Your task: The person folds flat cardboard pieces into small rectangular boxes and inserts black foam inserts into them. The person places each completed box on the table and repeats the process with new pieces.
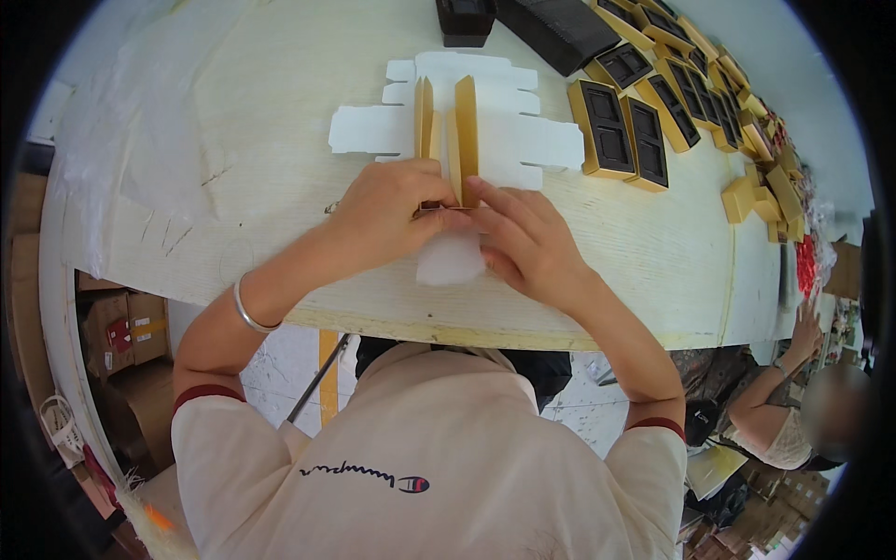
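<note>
A gold cardboard box [466, 112], partly folded, stands in front of me with its two long side walls raised. It rests on flat white die-cut cardboard blanks [551, 140], whose tabs spread to both sides. My left hand [397, 201] is closed on the box's near end, fingers bent over its left corner. My right hand [527, 233] grips the same end from the right, with a fingertip against the right wall. A white flap [450, 259] sticks out toward me beneath the hands. The fingers hide the fold at the near end.
Gold boxes with black inserts [602, 126] fill the table's right side, with several more piled behind. Black trays [467, 21] and a long black stack [560, 35] lie at the far edge. Clear plastic sheeting [140, 121] covers the left. Another person's arm [779, 378] shows at right.
</note>
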A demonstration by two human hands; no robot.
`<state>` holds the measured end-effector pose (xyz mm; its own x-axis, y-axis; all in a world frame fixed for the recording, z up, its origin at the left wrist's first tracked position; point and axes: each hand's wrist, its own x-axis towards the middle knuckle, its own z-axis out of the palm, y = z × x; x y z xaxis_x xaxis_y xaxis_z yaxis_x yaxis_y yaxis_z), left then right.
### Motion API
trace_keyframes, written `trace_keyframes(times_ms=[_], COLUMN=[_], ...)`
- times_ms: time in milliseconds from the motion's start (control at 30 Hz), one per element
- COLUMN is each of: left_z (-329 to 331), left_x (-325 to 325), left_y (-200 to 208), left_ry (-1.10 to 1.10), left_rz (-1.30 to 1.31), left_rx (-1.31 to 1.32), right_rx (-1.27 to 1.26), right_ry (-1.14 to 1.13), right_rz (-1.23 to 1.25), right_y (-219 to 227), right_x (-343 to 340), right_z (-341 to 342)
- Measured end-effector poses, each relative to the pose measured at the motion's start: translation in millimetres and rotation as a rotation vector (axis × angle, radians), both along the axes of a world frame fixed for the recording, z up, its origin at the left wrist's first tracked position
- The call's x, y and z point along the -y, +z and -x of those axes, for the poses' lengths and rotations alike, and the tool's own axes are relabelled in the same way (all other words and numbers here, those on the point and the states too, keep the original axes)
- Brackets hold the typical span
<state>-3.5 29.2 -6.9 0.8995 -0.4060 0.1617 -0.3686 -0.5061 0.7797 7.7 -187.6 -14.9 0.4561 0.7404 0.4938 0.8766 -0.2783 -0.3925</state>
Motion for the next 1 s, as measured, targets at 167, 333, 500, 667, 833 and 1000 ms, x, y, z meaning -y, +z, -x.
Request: trace_keyframes(times_ms=[167, 333, 500, 667, 833, 1000], left_z=[-10, -2, -3, 14, 11, -6], left_x=[-21, -11, -9, -1, 2, -25], left_y=[6, 5, 7, -12, -6, 14], left_ry=[-0.18, -0.06, 0.008, 0.078, 0.051, -0.188], left_rz=[0.151, 0.209, 0.262, -0.058, -0.167, -0.203], left_rx=[-0.325, -0.291, -0.323, 0.243, 0.192, 0.232], right_rx=[-0.404, -0.724, 0.124, 0.201, -0.029, -0.21], right_ry=[-0.089, -0.21, -0.22, -0.171, -0.12, -0.025], right_rz=[-0.337, -0.435, -0.074, 0.138, 0.362, 0.11], right_y=[-3, -1, -3, 1, 11, 30], right_x=[-17, -25, -25, -25, -27, -5], right_z=[-10, -2, -3, -6, -15, -36])
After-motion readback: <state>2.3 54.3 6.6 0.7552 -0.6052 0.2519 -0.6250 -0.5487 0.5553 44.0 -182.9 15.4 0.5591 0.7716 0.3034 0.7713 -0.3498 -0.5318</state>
